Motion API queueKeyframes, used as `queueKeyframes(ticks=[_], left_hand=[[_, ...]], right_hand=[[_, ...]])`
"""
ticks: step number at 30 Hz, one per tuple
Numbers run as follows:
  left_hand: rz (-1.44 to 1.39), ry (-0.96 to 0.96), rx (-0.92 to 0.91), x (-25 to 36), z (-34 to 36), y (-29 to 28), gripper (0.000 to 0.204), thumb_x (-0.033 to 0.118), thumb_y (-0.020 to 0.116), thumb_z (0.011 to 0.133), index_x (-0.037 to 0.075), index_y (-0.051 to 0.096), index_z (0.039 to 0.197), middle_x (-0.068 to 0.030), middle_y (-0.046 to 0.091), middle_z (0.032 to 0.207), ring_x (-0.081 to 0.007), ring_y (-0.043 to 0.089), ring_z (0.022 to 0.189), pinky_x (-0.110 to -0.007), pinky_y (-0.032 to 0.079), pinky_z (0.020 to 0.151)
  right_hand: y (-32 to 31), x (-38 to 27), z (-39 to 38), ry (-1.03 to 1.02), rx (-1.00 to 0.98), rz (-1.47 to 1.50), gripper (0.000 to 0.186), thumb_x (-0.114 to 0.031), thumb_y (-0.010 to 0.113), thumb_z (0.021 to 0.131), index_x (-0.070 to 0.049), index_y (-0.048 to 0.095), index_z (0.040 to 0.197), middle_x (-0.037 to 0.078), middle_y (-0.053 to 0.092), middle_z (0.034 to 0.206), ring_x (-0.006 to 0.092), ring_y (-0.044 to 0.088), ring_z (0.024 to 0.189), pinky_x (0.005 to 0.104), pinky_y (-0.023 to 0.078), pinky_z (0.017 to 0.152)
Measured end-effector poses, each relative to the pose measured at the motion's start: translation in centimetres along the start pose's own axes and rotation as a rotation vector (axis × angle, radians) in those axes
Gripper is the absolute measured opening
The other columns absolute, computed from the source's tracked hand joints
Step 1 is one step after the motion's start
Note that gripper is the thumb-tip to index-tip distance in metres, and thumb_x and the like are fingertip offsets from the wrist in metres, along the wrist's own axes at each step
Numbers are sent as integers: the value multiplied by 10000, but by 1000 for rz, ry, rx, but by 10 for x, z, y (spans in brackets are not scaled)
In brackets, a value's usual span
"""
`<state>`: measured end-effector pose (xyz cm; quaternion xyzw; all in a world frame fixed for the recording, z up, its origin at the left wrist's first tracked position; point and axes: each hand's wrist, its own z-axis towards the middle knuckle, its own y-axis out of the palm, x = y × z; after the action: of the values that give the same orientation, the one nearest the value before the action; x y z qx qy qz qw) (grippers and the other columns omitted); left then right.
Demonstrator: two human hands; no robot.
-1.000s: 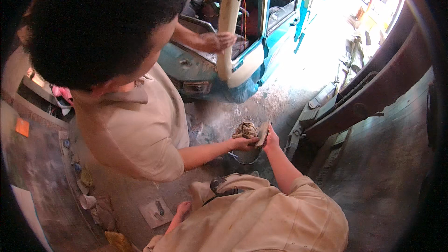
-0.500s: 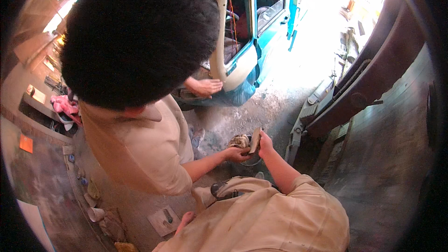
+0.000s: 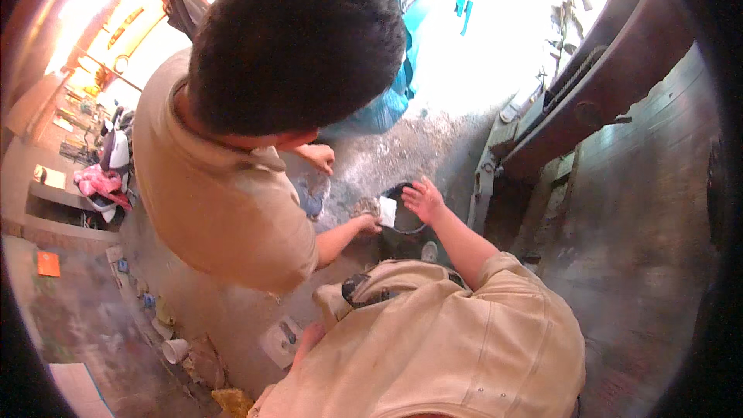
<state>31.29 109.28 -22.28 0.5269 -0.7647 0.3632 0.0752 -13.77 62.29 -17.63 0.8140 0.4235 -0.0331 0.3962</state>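
Note:
My right hand is stretched out over a dark round bucket, its fingers spread and nothing in them. Just left of it, a co-worker's hand grips a flat pale piece. A mottled, crumpled bundle is beside that piece; I cannot tell if the same hand holds it. My left hand shows only in part at my left side, near a pale board on the floor. Its fingers are hidden. The co-worker's other hand hangs curled farther off.
A co-worker in a tan shirt leans in close on the left. A heavy dark steel post stands at the right. Blue plastic sheeting hangs from a vehicle ahead. A white cup and scraps lie at lower left.
My right hand has let go of the flat piece and opened. The co-worker's hand has drawn the piece left. The co-worker's other hand has come away from the vehicle, and the view has shifted.

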Motion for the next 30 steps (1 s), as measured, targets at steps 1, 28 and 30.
queueKeyframes(ticks=[1,28,30], left_hand=[[43,10,-1,-4,-8,-4,349,369,600,974,118,784,1130,-125,776,1095,-345,721,974,-455,572,834],[-1,-133,55,4,19,-50,354,393,662,1007,143,759,1238,-71,791,1109,-188,729,986,-362,579,854],[-139,-75,6,3,23,-45,365,403,685,995,144,757,1242,-68,789,1102,-170,727,969,-351,580,831]], right_hand=[[8,-4,-12,12,-43,52,680,-600,481,1086,-101,484,1548,207,667,1430,406,633,1307,565,463,1140],[-127,-34,-57,-219,263,-211,590,-212,747,995,-214,485,1525,18,679,1199,197,651,1043,481,521,904],[-132,-35,-52,-213,288,-290,612,-263,733,1015,-194,482,1569,48,677,1272,239,663,1110,487,532,963]])
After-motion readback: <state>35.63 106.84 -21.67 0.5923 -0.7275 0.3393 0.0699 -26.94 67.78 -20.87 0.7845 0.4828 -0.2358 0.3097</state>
